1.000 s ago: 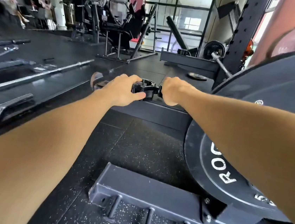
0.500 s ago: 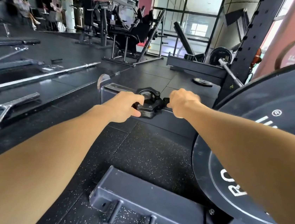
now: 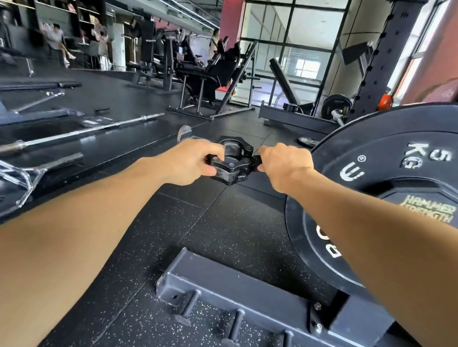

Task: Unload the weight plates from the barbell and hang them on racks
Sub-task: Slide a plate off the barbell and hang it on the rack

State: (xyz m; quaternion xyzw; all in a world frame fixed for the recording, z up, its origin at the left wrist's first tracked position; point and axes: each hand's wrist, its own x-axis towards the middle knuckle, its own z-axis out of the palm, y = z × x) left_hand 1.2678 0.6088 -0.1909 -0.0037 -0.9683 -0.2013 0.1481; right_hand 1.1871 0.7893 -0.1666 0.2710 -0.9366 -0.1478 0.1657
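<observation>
Head view: both hands are closed on the black barbell collar [image 3: 230,162], the left hand [image 3: 187,161] gripping its body, the right hand [image 3: 283,165] pinching its lever. The collar rings the barbell sleeve [image 3: 194,138], whose long axis runs from the black weight plate [image 3: 410,177] at right out to its free end at far left. Judging by this, the collar must slide leftward off that end before the plates follow.

The large black weight plate [image 3: 412,154] reads "5 KG" in white (beside an "®" logo); the smaller plate [image 3: 429,209] at its centre reads "HAMMER STRENGTH".
</observation>
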